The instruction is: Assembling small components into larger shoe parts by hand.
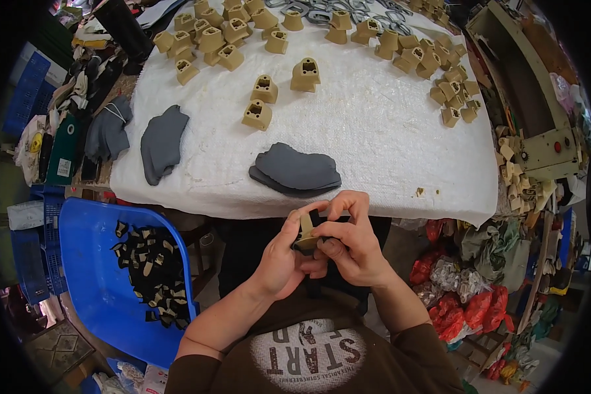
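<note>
Close to my body, just below the table's front edge, both hands are closed around one tan shoe heel (305, 226) with dark grey covering material against its sides. My left hand (279, 259) grips it from the left, fingers partly hidden beneath. From the right, my right hand (358, 246) pinches at the heel and its covering with thumb and fingers. Just beyond lies a stack of dark grey cut pieces (295, 169) on the white cloth (387, 151). Three bare tan heels stand farther back, among them one heel (257, 115) and another heel (305, 74).
Many tan heels (210, 39) crowd the far left, with more heels (450, 92) at right and grey metal rings (354, 10) behind. Grey stacks (164, 144) lie at left. A blue tub (92, 282) holds dark-covered heels. Red plastic bags (463, 315) sit at lower right.
</note>
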`<state>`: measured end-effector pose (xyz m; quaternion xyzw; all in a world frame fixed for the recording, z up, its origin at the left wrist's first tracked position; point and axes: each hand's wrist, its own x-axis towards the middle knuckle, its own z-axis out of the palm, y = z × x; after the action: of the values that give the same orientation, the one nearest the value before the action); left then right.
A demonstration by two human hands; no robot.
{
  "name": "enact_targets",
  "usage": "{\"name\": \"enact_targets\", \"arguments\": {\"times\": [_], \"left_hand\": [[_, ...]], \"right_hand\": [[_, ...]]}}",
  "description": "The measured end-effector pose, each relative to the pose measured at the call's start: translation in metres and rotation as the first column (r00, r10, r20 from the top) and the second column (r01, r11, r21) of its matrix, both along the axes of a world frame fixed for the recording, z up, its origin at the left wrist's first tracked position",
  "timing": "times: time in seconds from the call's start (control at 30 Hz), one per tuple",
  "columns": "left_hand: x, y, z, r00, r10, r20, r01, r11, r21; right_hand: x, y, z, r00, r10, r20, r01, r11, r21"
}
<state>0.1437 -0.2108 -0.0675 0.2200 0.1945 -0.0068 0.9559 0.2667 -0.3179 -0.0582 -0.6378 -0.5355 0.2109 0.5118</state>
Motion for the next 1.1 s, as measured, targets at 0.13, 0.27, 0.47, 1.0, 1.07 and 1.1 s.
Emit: {"name": "enact_targets", "arguments": {"times": [0.13, 0.27, 0.47, 1.0, 1.07, 1.1], "left_hand": [[-0.002, -0.005, -0.004, 1.000, 0.006, -0.014, -0.006, 1.000, -0.010], [-0.003, -0.007, 0.001, 0.999, 0.035, -0.041, -0.032, 0.996, 0.084], [-0.006, 0.014, -0.008, 0.985, -0.103, 0.137, 0.023, 0.872, 0.489], [0.001, -0.006, 0.000, 0.961, 0.212, 0.181, -0.252, 0.936, 0.246], [0.000, -0.013, -0.001, 0.965, 0.220, 0.143, -0.252, 0.929, 0.271], [0.001, -0.018, -0.002, 0.952, 0.275, 0.134, -0.305, 0.888, 0.344]], "right_hand": [[0.003, 0.004, -0.003, 0.998, 0.036, -0.048, -0.033, 0.997, 0.064], [-0.006, 0.000, -0.011, 0.984, -0.082, 0.158, 0.059, 0.987, 0.147], [0.004, 0.000, -0.005, 0.828, 0.112, -0.549, -0.065, 0.992, 0.104], [-0.003, 0.003, 0.000, 0.869, 0.205, -0.450, -0.228, 0.974, 0.003], [-0.009, 0.003, 0.002, 0.832, 0.175, -0.527, -0.207, 0.978, -0.002], [-0.011, 0.003, 0.003, 0.787, 0.144, -0.600, -0.185, 0.983, -0.007]]}}
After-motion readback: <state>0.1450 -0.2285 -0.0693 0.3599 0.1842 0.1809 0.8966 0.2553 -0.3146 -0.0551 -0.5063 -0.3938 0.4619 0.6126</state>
